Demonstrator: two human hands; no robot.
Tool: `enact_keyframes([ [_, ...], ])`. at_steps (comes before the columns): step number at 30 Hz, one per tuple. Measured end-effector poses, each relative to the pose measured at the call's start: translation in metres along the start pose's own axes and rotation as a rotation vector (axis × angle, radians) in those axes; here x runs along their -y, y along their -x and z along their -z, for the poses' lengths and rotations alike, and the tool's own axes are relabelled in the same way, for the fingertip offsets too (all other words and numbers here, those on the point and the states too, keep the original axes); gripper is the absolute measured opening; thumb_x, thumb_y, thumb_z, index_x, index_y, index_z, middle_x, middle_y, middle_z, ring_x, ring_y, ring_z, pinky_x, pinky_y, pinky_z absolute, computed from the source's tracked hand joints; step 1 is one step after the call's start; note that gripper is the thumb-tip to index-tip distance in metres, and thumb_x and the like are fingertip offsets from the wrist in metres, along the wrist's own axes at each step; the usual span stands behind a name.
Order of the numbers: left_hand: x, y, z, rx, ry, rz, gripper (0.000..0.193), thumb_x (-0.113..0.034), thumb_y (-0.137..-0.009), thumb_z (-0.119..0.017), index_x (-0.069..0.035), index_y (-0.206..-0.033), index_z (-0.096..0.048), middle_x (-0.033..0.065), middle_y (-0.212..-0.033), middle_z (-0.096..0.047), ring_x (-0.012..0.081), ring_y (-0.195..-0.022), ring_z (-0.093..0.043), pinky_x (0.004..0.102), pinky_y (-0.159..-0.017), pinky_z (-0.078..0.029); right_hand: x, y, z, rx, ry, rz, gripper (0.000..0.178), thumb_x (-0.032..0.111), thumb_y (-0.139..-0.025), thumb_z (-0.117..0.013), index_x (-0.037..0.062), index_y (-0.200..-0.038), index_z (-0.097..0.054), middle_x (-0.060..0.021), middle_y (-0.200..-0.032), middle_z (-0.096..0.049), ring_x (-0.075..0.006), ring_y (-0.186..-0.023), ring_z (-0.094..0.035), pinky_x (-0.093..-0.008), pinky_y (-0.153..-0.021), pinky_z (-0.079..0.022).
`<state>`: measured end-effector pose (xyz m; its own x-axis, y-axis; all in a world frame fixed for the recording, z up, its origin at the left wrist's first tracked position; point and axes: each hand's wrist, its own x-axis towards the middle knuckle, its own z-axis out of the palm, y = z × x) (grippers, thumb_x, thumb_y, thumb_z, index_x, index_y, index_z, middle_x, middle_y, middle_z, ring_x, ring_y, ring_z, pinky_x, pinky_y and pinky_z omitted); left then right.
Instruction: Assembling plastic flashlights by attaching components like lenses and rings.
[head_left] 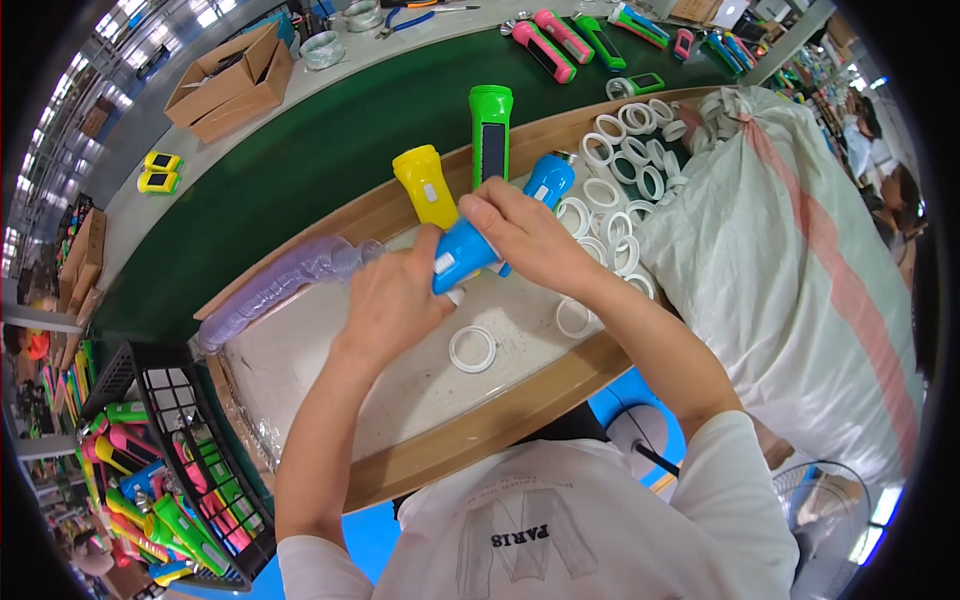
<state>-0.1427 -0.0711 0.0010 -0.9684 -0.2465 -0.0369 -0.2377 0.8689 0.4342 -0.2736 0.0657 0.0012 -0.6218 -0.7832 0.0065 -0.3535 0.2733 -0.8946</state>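
A blue flashlight (462, 258) is held slantwise above the tray between my two hands. My right hand (520, 235) is closed over its upper part. My left hand (395, 300) is closed at its lower left end, and a small white edge, mostly hidden, shows by the fingertips. Just beyond stand a yellow flashlight (427, 188) and a green flashlight (491, 130) with a dark panel. Another blue flashlight (550, 180) lies partly behind my right hand. One white ring (472, 349) rests flat on the tray below my hands; several more white rings (602, 193) are heaped at the right.
The tray (440, 440) has brown raised sides. A stack of clear lilac rings or lenses (285, 285) lies along its left. A large white sack (790, 260) leans at right. A black crate (185, 440) of flashlights stands at lower left. Several flashlights (540, 50) and cardboard boxes (230, 85) sit at the back.
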Motion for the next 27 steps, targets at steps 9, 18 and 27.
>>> enact_keyframes([
  [9, 0.067, -0.062, 0.046, -0.616, -0.084, -0.139, 0.047, -0.011, -0.080, -0.072, -0.009, -0.124, -0.057, 0.0172, -0.110, -0.060, 0.0376, -0.101, -0.059, 0.0436, -0.084, -0.049, -0.034, 0.093, -0.031, 0.367, 0.638, 0.443, 0.032, 0.027, -0.081, -0.073, 0.0038, -0.098, -0.058, -0.0217, -0.118, -0.052, -0.0374, -0.098, -0.057, -0.0408, -0.082, -0.051],
  [18, 0.069, 0.017, -0.012, -0.335, -0.499, -0.264, 0.019, -0.008, -0.072, -0.068, -0.004, -0.089, -0.073, 0.0116, -0.116, -0.059, 0.0282, -0.113, -0.051, 0.0434, -0.093, -0.043, -0.033, 0.094, -0.046, 0.407, 0.541, 0.452, 0.023, 0.018, -0.081, -0.072, 0.0037, -0.091, -0.058, -0.0260, -0.119, -0.050, -0.0394, -0.098, -0.057, -0.0425, -0.083, -0.050],
  [27, 0.034, 0.067, 0.008, -0.365, 1.175, 0.269, 0.008, -0.005, -0.087, -0.070, -0.001, -0.094, -0.071, 0.0030, -0.082, -0.066, 0.0079, -0.066, -0.057, 0.0224, -0.054, -0.046, -0.006, 0.085, -0.061, 0.051, 0.233, 0.406, 0.029, 0.013, -0.079, -0.076, 0.0035, -0.095, -0.053, -0.0262, -0.125, -0.049, -0.0423, -0.109, -0.057, -0.0427, -0.090, -0.048],
])
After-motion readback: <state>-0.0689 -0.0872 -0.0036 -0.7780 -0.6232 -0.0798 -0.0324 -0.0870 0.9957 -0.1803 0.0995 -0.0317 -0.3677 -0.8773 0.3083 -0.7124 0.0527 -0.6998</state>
